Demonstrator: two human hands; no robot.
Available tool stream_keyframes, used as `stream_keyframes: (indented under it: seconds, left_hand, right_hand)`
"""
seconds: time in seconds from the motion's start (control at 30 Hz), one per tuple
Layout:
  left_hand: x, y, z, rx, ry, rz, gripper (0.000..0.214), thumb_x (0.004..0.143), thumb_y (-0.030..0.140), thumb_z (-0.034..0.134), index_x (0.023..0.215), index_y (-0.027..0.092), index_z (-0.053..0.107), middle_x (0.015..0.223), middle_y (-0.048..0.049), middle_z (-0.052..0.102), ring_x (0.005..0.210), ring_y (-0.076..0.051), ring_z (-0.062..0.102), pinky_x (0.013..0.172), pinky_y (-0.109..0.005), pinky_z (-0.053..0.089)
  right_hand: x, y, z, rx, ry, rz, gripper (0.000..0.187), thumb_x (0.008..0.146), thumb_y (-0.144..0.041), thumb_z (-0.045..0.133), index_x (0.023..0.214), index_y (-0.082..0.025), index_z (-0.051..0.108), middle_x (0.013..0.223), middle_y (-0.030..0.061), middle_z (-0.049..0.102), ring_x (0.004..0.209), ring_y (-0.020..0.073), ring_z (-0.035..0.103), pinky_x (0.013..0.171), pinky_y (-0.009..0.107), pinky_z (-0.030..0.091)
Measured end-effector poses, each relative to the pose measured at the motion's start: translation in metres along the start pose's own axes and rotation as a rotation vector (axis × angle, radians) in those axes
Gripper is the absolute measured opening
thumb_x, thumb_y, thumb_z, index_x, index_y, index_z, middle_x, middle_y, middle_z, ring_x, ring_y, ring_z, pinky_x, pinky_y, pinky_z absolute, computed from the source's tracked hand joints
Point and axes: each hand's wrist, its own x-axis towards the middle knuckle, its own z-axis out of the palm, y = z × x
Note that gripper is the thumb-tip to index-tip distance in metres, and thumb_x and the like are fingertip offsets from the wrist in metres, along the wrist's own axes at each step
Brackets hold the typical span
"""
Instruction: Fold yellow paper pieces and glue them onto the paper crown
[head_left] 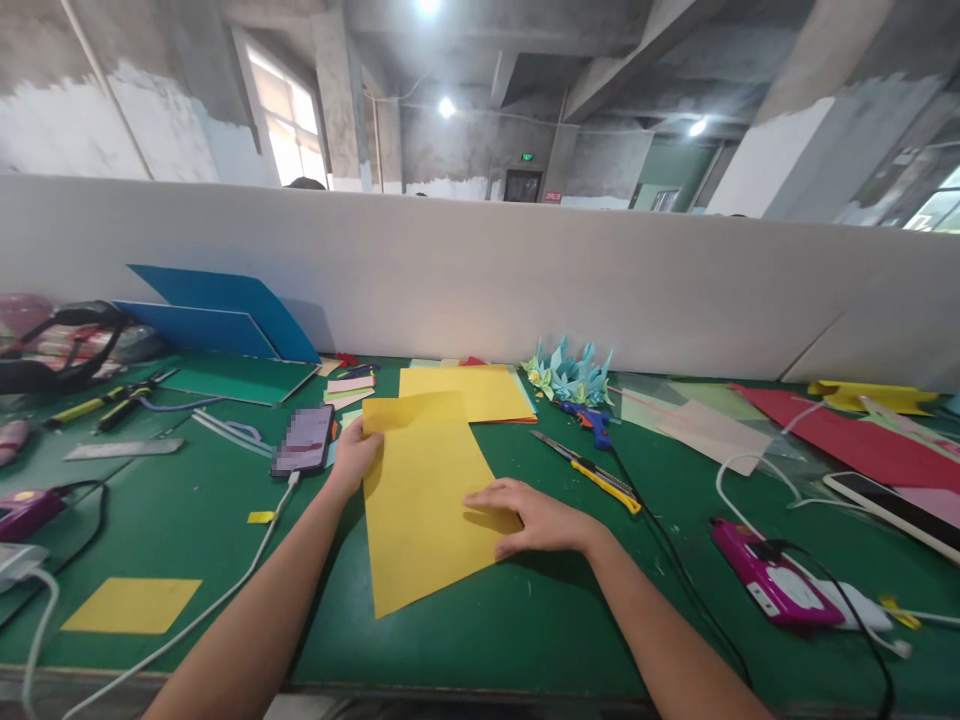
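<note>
A sheet of yellow paper (420, 520) is in front of me, tilted a little on the green table. My left hand (357, 455) is closed on its left edge near the top, thumb on the face and the other fingers largely hidden. Over the right side of the sheet lies my right hand (536, 515), its fingers stretched out on the paper and the thumb apart near the edge. Behind it is a stack of yellow paper (491, 390). A yellow utility knife (600, 484) and a blue glue gun (596, 427) lie to the right.
A charging phone (302, 440) lies left of the sheet. Blue boards (210, 325) lean at the back left. Folded light-blue paper pieces (570, 375) stand against the white partition (450, 270). A magenta power strip (776, 575) and cables lie on the right; pliers (127, 405) are leftward.
</note>
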Motion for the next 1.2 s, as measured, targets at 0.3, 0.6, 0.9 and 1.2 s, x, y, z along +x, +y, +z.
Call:
stream_keyframes:
  seconds: [0.3,0.6,0.9,1.2]
  left_hand:
    - [-0.01,0.008,0.003,-0.117,-0.119,-0.279,0.031,0.089,0.03,0.057,0.117,0.016,0.057,0.115,-0.0088,0.061,0.095,-0.02,0.063,0.079,-0.04,0.055]
    - [-0.018,0.008,0.006,-0.174,-0.209,-0.402,0.031,0.089,0.031,0.057,0.116,0.015,0.057,0.113,-0.0085,0.062,0.093,-0.02,0.064,0.077,-0.04,0.055]
    - [-0.022,0.01,0.011,-0.165,-0.364,-0.31,0.036,0.056,0.005,0.074,0.091,0.014,0.068,0.076,-0.007,0.075,0.066,-0.024,0.071,0.058,-0.03,0.055]
    - [-0.029,0.012,-0.001,-0.108,-0.506,-0.33,0.03,0.059,0.001,0.069,0.084,0.017,0.072,0.079,-0.0096,0.075,0.077,-0.029,0.072,0.06,-0.032,0.056]
  right_hand:
    - [-0.011,0.038,-0.007,-0.1,0.364,0.148,0.068,0.085,-0.008,0.043,0.143,-0.04,0.033,0.153,0.0013,0.031,0.141,0.0249,0.027,0.114,0.055,0.023]
    - [-0.004,0.025,-0.001,-0.247,0.372,0.047,0.043,0.085,-0.027,0.062,0.125,-0.04,0.059,0.154,0.0001,0.03,0.139,0.0316,0.027,0.111,0.058,0.027]
    - [0.002,0.028,-0.001,0.211,0.521,0.091,0.044,0.081,-0.064,0.054,0.082,-0.026,0.076,0.123,0.009,0.06,0.123,0.0291,0.047,0.108,0.05,0.033]
    - [0.005,0.036,0.005,0.559,0.625,0.298,0.057,0.075,-0.069,0.055,0.104,-0.021,0.066,0.117,0.0106,0.064,0.106,0.0278,0.063,0.091,0.043,0.051]
